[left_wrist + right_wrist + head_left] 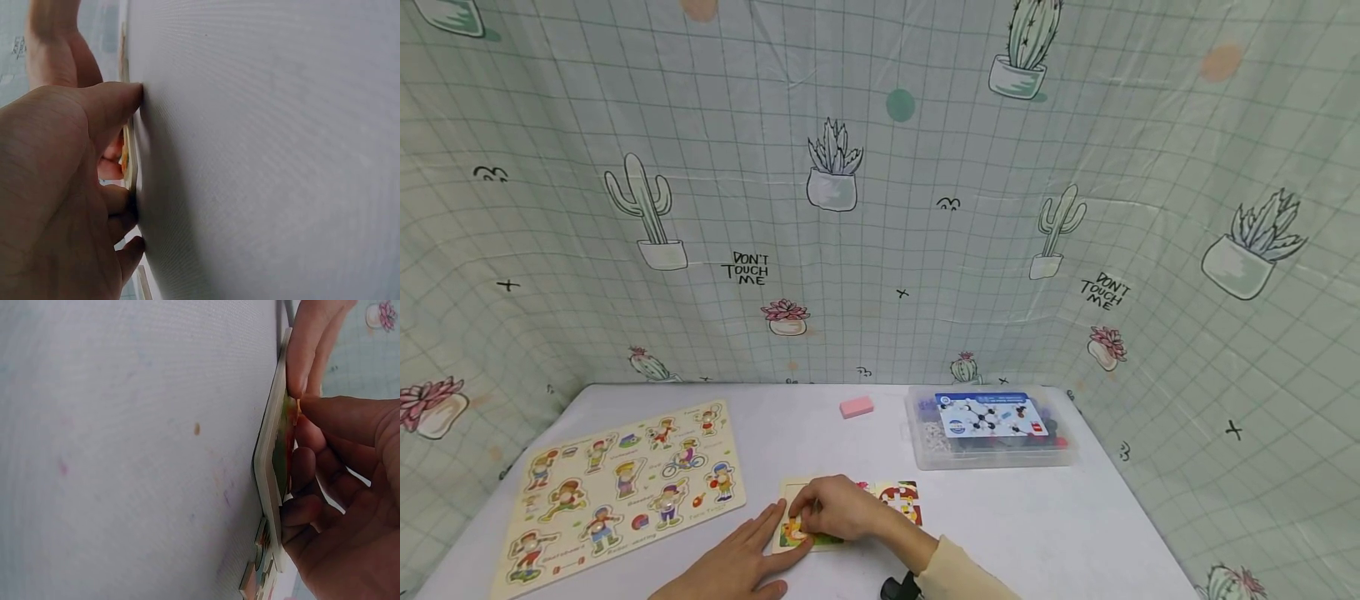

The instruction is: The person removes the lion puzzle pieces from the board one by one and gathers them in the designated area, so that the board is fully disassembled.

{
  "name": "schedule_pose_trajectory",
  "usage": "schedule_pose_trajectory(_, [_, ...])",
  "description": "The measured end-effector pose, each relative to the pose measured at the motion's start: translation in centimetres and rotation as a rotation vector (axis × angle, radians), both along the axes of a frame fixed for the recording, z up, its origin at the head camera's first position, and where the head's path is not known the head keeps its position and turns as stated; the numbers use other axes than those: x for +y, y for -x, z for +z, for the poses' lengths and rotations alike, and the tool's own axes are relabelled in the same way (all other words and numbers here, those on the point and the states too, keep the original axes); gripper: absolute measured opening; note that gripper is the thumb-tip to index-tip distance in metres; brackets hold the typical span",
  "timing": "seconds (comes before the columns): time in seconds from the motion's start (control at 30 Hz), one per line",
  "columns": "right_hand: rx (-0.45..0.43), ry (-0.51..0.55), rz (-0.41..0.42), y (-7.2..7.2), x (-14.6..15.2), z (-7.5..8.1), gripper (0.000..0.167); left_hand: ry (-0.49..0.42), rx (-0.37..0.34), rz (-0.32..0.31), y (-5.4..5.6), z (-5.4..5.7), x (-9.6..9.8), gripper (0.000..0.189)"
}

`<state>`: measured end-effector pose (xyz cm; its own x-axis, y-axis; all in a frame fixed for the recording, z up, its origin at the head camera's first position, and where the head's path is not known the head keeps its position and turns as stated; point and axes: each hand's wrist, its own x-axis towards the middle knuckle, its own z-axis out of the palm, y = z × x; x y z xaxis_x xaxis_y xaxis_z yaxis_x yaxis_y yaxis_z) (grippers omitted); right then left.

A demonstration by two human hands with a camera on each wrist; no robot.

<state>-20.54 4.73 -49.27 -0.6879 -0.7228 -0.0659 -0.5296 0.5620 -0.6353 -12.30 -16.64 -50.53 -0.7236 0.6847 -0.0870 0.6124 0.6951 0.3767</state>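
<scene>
A small jigsaw board [790, 486] with a pale wooden frame lies at the front of the table, partly hidden by the hands. My left hand [735, 557] rests at its left edge, fingers stretched out and thumb along the near side. Over the board, my right hand [842, 507] pinches a yellow-orange puzzle piece [299, 409] between thumb and fingers, low against the picture. The piece's outline is mostly covered by the fingertips. Colourful puzzle pieces [904, 498] lie at the board's right side, and some loose ones [249, 579] show beside the frame in the right wrist view.
A large wooden puzzle board [651, 475] with children at sports lies at left. A pink block [857, 407] is at the back. Back right stands a clear plastic case [996, 454] with a molecule label. A patterned curtain [880, 250] encloses the table.
</scene>
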Motion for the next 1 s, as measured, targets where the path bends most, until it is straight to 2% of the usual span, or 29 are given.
schedule_pose_trajectory(0.17, [-0.055,0.04,-0.029,0.02,-0.04,-0.05,0.013,0.001,0.009,-0.008,0.14,-0.19,-0.07,0.053])
schedule_pose_trajectory(0.4, [-0.108,0.086,-0.043,0.04,-0.11,-0.01,0.009,-0.033,0.076,-0.043,0.25,-0.63,-0.28,0.051])
schedule_pose_trajectory(0.63, [-0.165,0.133,-0.06,-0.06,-0.19,-0.01,0.005,-0.033,0.081,-0.038,0.37,-0.98,-0.39,0.051])
schedule_pose_trajectory(1.0, [-0.184,0.167,-0.067,-0.14,-0.33,0.09,0.008,-0.03,0.047,-0.04,0.28,-0.43,-0.31,0.051])
